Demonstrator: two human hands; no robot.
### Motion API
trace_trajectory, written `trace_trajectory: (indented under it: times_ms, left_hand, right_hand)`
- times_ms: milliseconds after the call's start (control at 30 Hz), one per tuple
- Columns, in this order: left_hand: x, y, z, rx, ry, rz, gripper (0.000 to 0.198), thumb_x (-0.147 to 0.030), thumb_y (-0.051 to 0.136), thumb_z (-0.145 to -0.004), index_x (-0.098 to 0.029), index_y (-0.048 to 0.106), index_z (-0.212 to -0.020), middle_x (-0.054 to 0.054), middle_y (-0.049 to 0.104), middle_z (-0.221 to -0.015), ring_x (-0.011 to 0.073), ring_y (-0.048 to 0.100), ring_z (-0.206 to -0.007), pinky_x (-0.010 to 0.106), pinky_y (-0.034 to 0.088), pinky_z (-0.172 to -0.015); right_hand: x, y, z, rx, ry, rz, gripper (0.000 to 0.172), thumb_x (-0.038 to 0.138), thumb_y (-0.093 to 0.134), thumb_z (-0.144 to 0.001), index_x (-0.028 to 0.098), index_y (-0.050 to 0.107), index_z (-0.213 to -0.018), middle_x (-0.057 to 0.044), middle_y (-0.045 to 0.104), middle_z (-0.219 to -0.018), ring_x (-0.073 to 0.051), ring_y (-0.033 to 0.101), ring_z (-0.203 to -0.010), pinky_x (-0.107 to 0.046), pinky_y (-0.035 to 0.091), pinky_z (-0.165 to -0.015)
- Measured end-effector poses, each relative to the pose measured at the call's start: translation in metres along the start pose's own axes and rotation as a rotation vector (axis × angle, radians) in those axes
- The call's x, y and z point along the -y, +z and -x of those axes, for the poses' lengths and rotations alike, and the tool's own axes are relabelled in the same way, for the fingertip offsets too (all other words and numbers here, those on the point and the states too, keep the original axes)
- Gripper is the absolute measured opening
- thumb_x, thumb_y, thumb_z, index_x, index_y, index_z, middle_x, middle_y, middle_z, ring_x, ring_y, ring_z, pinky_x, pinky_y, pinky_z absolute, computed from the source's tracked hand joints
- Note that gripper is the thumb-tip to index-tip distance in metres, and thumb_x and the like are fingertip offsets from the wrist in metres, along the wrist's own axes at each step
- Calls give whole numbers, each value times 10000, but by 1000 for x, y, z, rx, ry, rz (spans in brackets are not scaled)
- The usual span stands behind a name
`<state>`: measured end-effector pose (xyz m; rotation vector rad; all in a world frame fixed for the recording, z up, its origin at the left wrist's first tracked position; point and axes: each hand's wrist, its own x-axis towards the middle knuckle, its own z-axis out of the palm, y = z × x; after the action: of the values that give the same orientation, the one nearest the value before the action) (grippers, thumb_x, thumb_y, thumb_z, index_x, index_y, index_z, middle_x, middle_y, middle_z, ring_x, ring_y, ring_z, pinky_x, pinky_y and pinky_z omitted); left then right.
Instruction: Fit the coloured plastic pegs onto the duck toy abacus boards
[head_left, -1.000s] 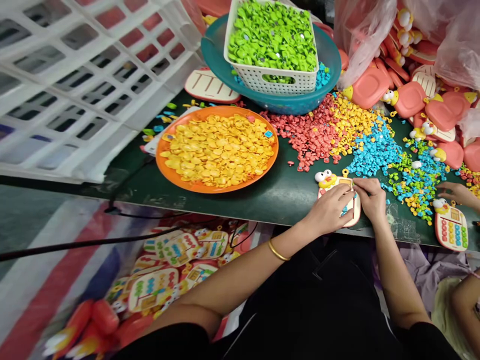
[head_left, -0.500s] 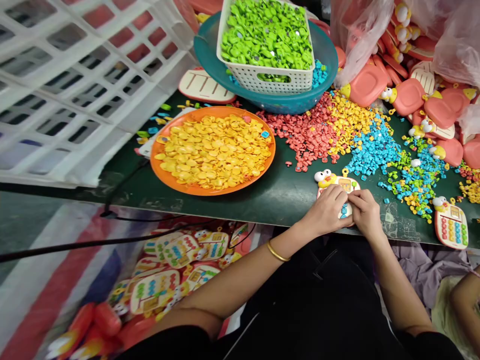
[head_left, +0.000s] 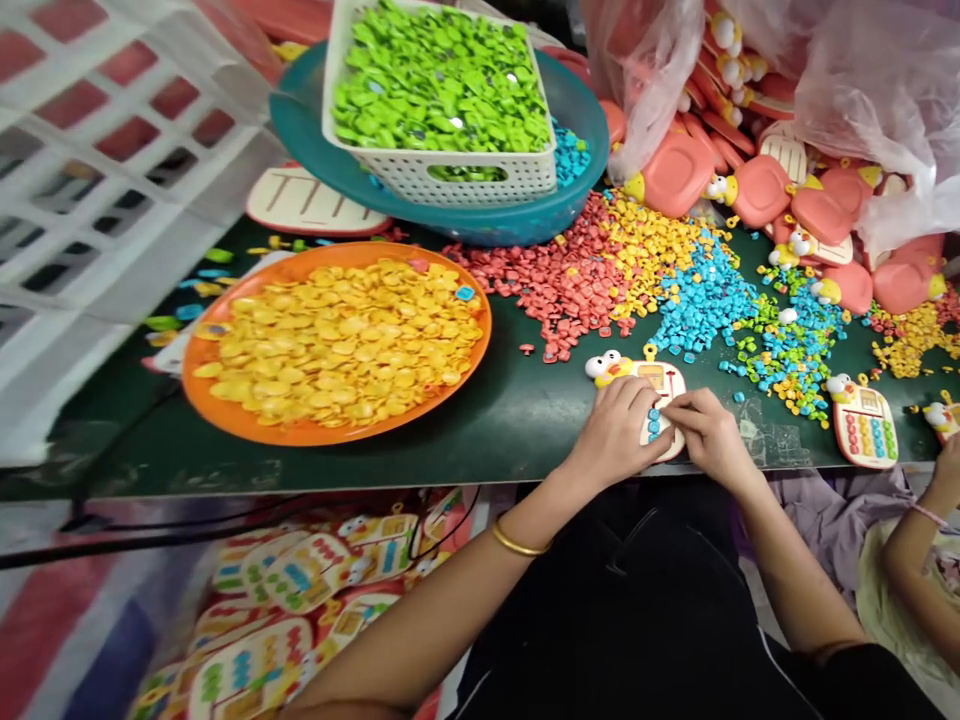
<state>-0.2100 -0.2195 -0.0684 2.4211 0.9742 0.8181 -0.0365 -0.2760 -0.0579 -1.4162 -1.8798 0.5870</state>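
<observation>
A duck-headed toy calculator (head_left: 670,378) lies face up near the table's front edge, its white eyes and yellow beak at upper left. My left hand (head_left: 619,425) curls over its left side and grips it; the fingers cover much of the face. Small blue buttons (head_left: 654,424) form a row between my two hands. From the right, my right hand (head_left: 709,435) reaches in with closed fingers, its fingertips at the upper end of this blue row. Whatever those fingertips hold, if anything, is hidden.
An orange tray (head_left: 196,385) of yellow pieces stands left. Behind are a teal basin (head_left: 300,110) and a white basket (head_left: 390,172) of green pieces. Loose red buttons (head_left: 559,280) and blue buttons (head_left: 701,300) lie ahead. Another toy calculator (head_left: 866,430) and a co-worker's arm (head_left: 919,540) are right.
The whole view has shifted, with the table things now further left. My right fingertips have moved onto the blue row, and the gap between my hands shows more of the buttons.
</observation>
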Motion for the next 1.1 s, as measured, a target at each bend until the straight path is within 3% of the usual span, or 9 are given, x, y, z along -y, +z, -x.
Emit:
trace_trajectory:
  times_ms: [100,233,300,467,633,733,933,1033,1100]
  left_hand:
    - [3,-1,-1,7,36,30,265,-390,579,-890,-168,620,-1031,118,641,-1055,286,567,-1060,462,468,-963]
    - [6,-1,2,-37,52,58,253,-343,573,-897,-189,642,-1085,107,655,-1088,273,588,-1070,456,483,-969]
    - [7,-1,3,-80,55,74,242,-334,575,-899,-202,649,-1089,104,659,-1100,266,601,-1071,450,494,-968]
    - [8,-2,1,-68,72,105,222,-313,587,-895,-209,668,-1074,94,681,-1100,261,620,-1077,453,505,-970]
    - [5,-3,1,-26,47,120,222,-306,589,-896,-208,679,-1074,86,691,-1109,253,618,-1100,454,495,-992]
    - [5,-1,2,-26,36,136,223,-318,599,-896,-204,679,-1070,83,692,-1107,244,615,-1097,441,495,-990]
    - [2,-16,9,-102,85,196,201,-364,608,-913,-218,687,-1026,72,684,-1138,233,569,-1188,444,465,-1056]
    - [14,-51,-10,-282,-33,185,228,-417,545,-949,-251,661,-1056,66,661,-1181,225,567,-1204,462,463,-1061]
    - [36,-87,-44,-509,-175,151,311,-476,439,-992,-261,616,-1131,71,630,-1236,222,566,-1218,466,455,-1068]
  right_hand:
    - [-17,-18,-7,-130,56,-125,265,238,525,-942,272,738,-1096,-64,702,-1130,-195,643,-1065,-380,527,-947]
    - [-52,-53,-24,-649,269,68,231,337,574,-906,207,751,-978,-112,699,-1053,-235,646,-1025,-416,547,-877]
    - [-61,-62,-26,-775,323,192,268,364,545,-917,191,741,-975,-128,687,-1009,-249,643,-989,-425,558,-820]
    - [-49,-39,-2,-632,225,482,342,415,556,-929,234,663,-1199,-173,574,-1299,-315,516,-1257,-594,421,-1036]
    - [-46,-11,21,-434,386,622,774,606,570,-874,159,388,-1479,-286,234,-1568,-450,126,-1486,-781,220,-1054]
    - [-59,-9,14,-357,451,664,801,635,493,-899,127,350,-1501,-311,175,-1589,-469,64,-1496,-805,163,-1050]
    - [-59,-28,-27,-418,390,661,793,614,472,-915,113,332,-1513,-304,180,-1591,-464,85,-1501,-804,158,-1057]
    - [-30,-43,-74,-479,153,484,679,588,487,-925,199,402,-1475,-235,287,-1567,-390,216,-1489,-705,283,-1092]
    - [-3,-46,-129,-447,2,327,562,561,455,-952,252,473,-1422,-179,415,-1492,-320,368,-1424,-599,367,-1093]
